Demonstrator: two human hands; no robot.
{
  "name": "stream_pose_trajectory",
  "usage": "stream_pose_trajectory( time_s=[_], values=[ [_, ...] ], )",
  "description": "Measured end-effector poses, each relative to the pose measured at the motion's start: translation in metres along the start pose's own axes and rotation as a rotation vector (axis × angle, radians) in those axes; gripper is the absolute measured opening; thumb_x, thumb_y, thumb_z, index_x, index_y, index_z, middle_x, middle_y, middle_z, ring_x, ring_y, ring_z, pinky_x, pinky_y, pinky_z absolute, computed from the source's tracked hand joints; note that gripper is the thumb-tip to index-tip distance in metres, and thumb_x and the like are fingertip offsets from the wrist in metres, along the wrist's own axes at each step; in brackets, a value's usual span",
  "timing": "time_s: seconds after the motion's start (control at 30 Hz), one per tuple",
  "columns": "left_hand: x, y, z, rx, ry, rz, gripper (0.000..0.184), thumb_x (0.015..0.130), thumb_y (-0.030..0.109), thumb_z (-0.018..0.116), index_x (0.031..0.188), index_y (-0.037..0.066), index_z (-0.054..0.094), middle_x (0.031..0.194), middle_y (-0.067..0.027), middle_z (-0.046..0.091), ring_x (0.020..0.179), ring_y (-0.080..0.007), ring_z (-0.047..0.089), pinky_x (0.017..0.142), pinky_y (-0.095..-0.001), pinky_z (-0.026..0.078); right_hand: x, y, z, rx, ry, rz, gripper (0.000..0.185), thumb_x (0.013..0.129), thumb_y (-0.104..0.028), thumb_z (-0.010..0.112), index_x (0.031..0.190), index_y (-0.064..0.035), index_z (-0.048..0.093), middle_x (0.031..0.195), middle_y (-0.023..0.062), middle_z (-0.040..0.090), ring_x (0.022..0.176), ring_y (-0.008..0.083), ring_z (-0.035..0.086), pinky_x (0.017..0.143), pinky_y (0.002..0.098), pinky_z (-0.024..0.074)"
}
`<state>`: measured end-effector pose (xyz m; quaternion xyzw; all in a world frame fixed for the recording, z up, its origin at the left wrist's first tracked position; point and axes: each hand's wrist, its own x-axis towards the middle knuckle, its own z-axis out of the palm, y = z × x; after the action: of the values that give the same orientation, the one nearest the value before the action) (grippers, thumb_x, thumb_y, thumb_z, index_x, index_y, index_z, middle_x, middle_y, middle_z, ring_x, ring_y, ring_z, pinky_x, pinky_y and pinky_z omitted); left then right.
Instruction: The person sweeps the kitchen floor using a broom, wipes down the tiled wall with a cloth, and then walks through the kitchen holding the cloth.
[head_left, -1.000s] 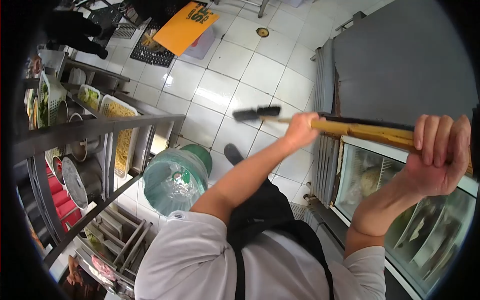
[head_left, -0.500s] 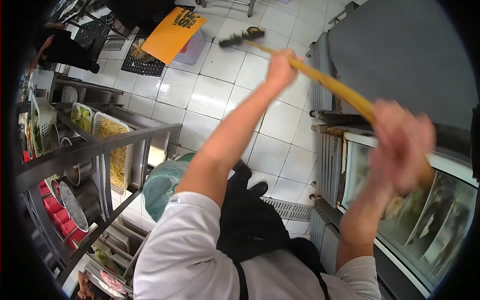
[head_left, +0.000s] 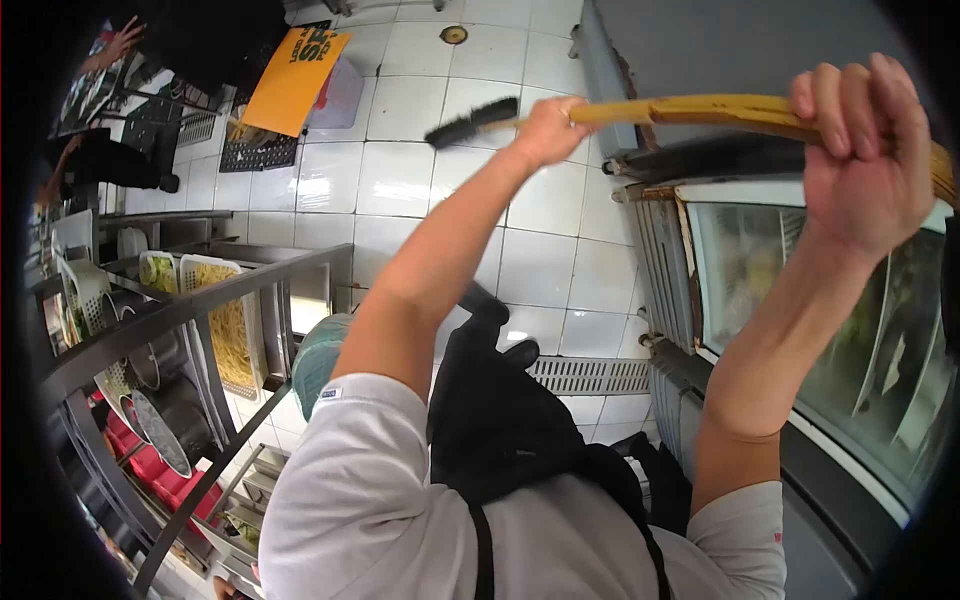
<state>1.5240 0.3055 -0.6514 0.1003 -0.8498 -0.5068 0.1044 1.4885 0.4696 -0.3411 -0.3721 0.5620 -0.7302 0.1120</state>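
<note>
A broom with a long yellow handle [head_left: 700, 110] and a black bristled head [head_left: 472, 122] reaches across the white tiled floor. The bristles rest on or just above the tiles; which one I cannot tell. My left hand [head_left: 550, 130] is closed round the handle near the head. Higher up the same handle, at the upper right, my right hand [head_left: 868, 150] wraps its fingers round it. Past that hand, the handle's end runs off toward the right edge.
Metal shelving [head_left: 200, 310] with a basket of noodles [head_left: 230, 325] and pots stands at left. On the right is a glass-fronted fridge [head_left: 745, 260]. A floor drain grate [head_left: 590, 375] lies near my feet. An orange sign [head_left: 295, 85] and other people are at upper left.
The broom head has shifted down and slightly left, and its handle now lies nearly level. My right hand has risen up and to the right. The view has turned a little.
</note>
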Motion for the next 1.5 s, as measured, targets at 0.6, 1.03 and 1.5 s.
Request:
stream_pose_trajectory(
  time_s=[0.6,1.03,1.5],
  values=[
    [-0.263,0.181,0.283,-0.586,-0.261,0.019,0.018,0.078,0.013,0.068,0.084,0.001,0.056,0.073,-0.0193,0.057,0.069,-0.0378,0.057,0.062,-0.0394,0.046,-0.204,-0.143,-0.116,-0.121,0.168,0.089,0.025,0.094,-0.014,0.046,0.071,-0.0109,0.036,0.048,-0.0034,0.034,0.036,0.0059,0.028,0.041,0.0231,0.0313],
    [-0.302,0.286,0.274,-0.586,-0.226,0.230,0.026,0.082,0.015,0.070,0.069,0.003,0.050,0.064,-0.0161,0.054,0.063,-0.0371,0.055,0.060,-0.0428,0.042,-0.251,-0.284,-0.135,-0.329,-0.087,0.072,0.031,0.100,-0.024,0.045,0.074,-0.0114,0.035,0.055,0.0014,0.043,0.044,0.0127,0.043,0.044,0.0280,0.0414],
    [-0.153,0.134,0.252,-0.303,-0.165,0.326,0.011,0.075,0.011,0.069,0.072,0.005,0.061,0.076,-0.0129,0.067,0.072,-0.0342,0.063,0.070,-0.0403,0.050,-0.274,-0.142,-0.104,-0.175,0.440,-0.104,0.020,0.096,-0.015,0.045,0.079,-0.0091,0.036,0.049,-0.0003,0.035,0.041,0.0106,0.032,0.046,0.0296,0.0338]
  ],
)
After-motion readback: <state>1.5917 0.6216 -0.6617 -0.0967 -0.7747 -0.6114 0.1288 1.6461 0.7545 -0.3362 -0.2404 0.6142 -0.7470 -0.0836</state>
